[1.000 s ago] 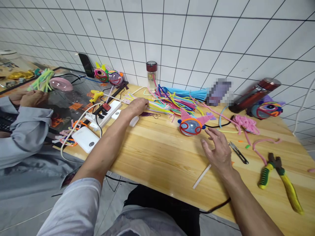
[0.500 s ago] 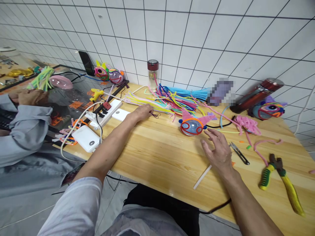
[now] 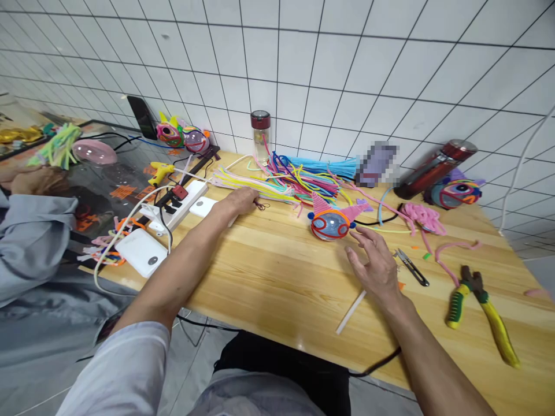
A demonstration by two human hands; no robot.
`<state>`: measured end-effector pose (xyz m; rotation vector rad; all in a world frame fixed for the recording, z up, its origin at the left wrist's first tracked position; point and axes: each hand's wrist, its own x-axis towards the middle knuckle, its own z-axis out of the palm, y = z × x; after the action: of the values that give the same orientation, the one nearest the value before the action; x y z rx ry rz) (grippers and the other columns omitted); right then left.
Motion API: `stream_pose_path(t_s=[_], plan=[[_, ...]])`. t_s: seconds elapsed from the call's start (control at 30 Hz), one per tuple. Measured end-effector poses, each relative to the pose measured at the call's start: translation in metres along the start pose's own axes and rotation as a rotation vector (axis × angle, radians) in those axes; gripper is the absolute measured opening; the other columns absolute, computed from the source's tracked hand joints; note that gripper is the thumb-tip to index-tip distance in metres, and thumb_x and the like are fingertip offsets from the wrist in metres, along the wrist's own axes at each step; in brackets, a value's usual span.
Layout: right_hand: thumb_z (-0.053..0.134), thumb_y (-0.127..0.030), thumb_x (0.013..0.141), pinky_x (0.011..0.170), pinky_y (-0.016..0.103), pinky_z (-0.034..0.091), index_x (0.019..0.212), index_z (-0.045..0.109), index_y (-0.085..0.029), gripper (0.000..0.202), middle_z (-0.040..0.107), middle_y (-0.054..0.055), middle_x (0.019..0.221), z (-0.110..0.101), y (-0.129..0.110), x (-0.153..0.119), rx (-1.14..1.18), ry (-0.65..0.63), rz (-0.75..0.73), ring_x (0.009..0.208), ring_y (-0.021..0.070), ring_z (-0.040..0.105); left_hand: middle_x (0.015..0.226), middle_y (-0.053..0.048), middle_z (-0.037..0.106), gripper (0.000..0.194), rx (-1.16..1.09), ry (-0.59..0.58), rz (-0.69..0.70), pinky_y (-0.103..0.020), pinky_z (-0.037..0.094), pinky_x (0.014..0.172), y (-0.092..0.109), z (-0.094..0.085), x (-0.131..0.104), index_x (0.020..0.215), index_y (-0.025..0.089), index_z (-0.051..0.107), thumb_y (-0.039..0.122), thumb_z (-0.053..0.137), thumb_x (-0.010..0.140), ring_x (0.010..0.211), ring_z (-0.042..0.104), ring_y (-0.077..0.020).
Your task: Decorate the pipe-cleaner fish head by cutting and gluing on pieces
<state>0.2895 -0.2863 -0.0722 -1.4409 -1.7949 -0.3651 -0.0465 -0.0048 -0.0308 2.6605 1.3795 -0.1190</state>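
My left hand (image 3: 243, 202) lies palm down at the front of a bundle of pastel pipe cleaners (image 3: 255, 184). Its fingers are mostly hidden, so any grip is unclear. A white power bank (image 3: 203, 206) reaches under that wrist, and a thin dark cord (image 3: 262, 205) loops out by the fingertips. My right hand (image 3: 373, 263) is open, fingers apart and holding nothing, just right of a clear ball (image 3: 332, 225) trimmed with red and orange pipe cleaners and pink ears. A white stick (image 3: 350, 313) lies below this hand; small thread snips (image 3: 414, 268) are to its right.
Yellow-green pliers (image 3: 472, 289), a pink pipe-cleaner coil (image 3: 424, 218) and a leaning dark-red flask (image 3: 437, 169) stand or lie rightward. On the left are a power strip (image 3: 177, 207), a yellow glue gun (image 3: 160, 173) and a co-worker's sleeve (image 3: 30, 237). A glass bottle (image 3: 261, 136) is behind.
The view has shifted slightly, so the table items sit a little further left. Both hands keep nearly the same places relative to the ball and pipe cleaners.
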Motion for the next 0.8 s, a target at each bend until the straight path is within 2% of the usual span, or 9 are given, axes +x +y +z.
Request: stream_pose_path(t_s=[0.23,0.37,0.47,0.53,0.6,0.67,0.73,0.8], plan=[[0.069,-0.024,0.104,0.094,0.048,0.071,0.146,0.068,-0.025,0.042,0.073,0.018,0.139,-0.001,0.0,0.001,-0.017,-0.002,0.002,0.119,0.0317,0.077,0.113,-0.012,0.085,0.032,0.034,0.012,-0.052,-0.028,0.055,0.085,-0.003,-0.008,-0.002,0.109,0.02,0.084,0.011,0.062,0.087,0.105,0.078,-0.0269],[0.07,-0.023,0.103,0.096,0.048,0.07,0.146,0.068,-0.025,0.042,0.074,0.018,0.137,0.0,-0.002,0.001,-0.008,0.007,-0.002,0.124,0.0324,0.076,0.117,-0.017,0.084,0.033,0.018,0.08,-0.059,-0.033,0.058,0.094,0.005,-0.016,-0.006,0.113,0.016,0.083,0.017,0.055,0.096,0.108,0.078,-0.0294],[0.068,-0.021,0.104,0.098,0.048,0.069,0.146,0.068,-0.023,0.043,0.075,0.018,0.137,0.001,-0.001,0.0,0.001,0.013,0.0,0.125,0.032,0.075,0.132,-0.016,0.08,0.046,-0.053,0.202,-0.034,-0.036,0.055,0.11,0.032,-0.013,-0.004,0.132,0.016,0.077,0.014,0.044,0.1,0.123,0.075,-0.0285],[0.063,-0.018,0.105,0.099,0.047,0.068,0.144,0.069,-0.023,0.041,0.078,0.016,0.132,0.001,0.0,-0.001,-0.003,0.016,-0.009,0.122,0.0305,0.077,0.134,-0.013,0.08,0.046,-0.288,0.332,0.019,-0.037,0.053,0.115,0.059,-0.003,-0.001,0.131,0.016,0.077,0.011,0.043,0.1,0.127,0.073,-0.0269],[0.056,-0.012,0.105,0.095,0.043,0.068,0.14,0.071,-0.023,0.04,0.082,0.012,0.12,0.0,0.002,-0.001,0.005,0.012,-0.024,0.111,0.0267,0.08,0.13,-0.011,0.082,0.042,-0.476,0.339,0.019,-0.037,0.054,0.115,0.087,0.012,0.0,0.126,0.017,0.078,0.011,0.046,0.1,0.125,0.074,-0.0265],[0.052,-0.009,0.106,0.087,0.037,0.067,0.136,0.072,-0.024,0.04,0.084,0.007,0.104,-0.002,0.003,-0.001,0.024,0.003,-0.036,0.095,0.0226,0.081,0.125,-0.011,0.084,0.039,-0.511,0.325,0.013,-0.039,0.057,0.111,0.109,0.029,0.0,0.123,0.018,0.08,0.014,0.047,0.102,0.12,0.077,-0.0276],[0.05,-0.008,0.106,0.079,0.033,0.065,0.132,0.073,-0.024,0.038,0.082,0.004,0.093,-0.003,0.003,0.0,0.037,-0.003,-0.03,0.082,0.0198,0.08,0.126,-0.012,0.084,0.04,-0.541,0.331,-0.003,-0.04,0.057,0.111,0.122,0.044,-0.001,0.127,0.018,0.079,0.015,0.047,0.103,0.119,0.078,-0.0289],[0.05,-0.01,0.108,0.074,0.031,0.063,0.127,0.074,-0.023,0.033,0.078,0.003,0.086,-0.004,0.002,0.001,0.034,-0.002,-0.01,0.077,0.0188,0.078,0.128,-0.013,0.083,0.042,-0.574,0.352,-0.019,-0.041,0.058,0.11,0.126,0.054,-0.002,0.131,0.018,0.077,0.014,0.046,0.104,0.119,0.078,-0.029]])
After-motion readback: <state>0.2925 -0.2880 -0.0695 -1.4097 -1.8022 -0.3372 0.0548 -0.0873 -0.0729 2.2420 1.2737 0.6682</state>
